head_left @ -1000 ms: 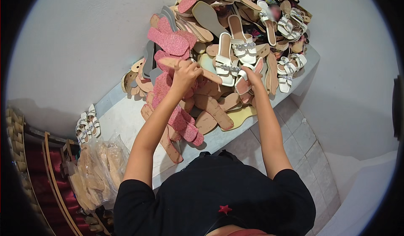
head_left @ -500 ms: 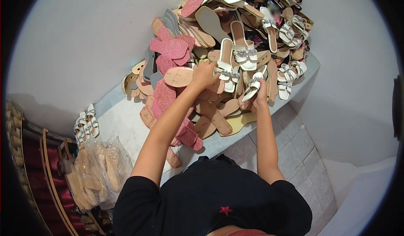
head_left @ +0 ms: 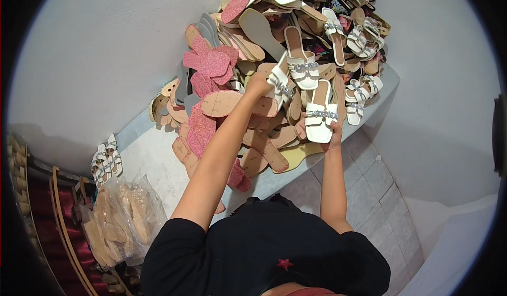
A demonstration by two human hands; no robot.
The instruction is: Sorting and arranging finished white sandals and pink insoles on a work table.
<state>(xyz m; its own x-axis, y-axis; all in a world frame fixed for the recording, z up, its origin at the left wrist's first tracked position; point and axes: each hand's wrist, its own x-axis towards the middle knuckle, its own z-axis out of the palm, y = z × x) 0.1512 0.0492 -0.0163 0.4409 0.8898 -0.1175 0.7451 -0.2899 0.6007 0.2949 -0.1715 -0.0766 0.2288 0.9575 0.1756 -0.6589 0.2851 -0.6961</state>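
My right hand (head_left: 334, 136) grips a white sandal (head_left: 319, 130) by its toe end. Its top faces up, showing a tan insole and a jewelled band across the strap. Farther left, my left hand (head_left: 258, 86) is closed on the side of a second white sandal (head_left: 280, 78), which is tilted; some of its fingers are hidden. Between and beyond the two lies another white jewelled sandal (head_left: 303, 69) on the pile. Just below my left wrist is a loose pale insole (head_left: 222, 104) with a pink edge.
Pink glittery soles (head_left: 213, 63) and grey soles (head_left: 259, 27) are heaped on the white table (head_left: 153, 153). More white sandals (head_left: 356, 106) sit near the right edge. Bagged tan soles (head_left: 124, 211) and a wooden rack (head_left: 66, 217) stand at left. Walls flank the table.
The sandal in my right hand has turned from edge-on to top up. The one in my left hand has been tilted up off its flat position. The view has shifted slightly.
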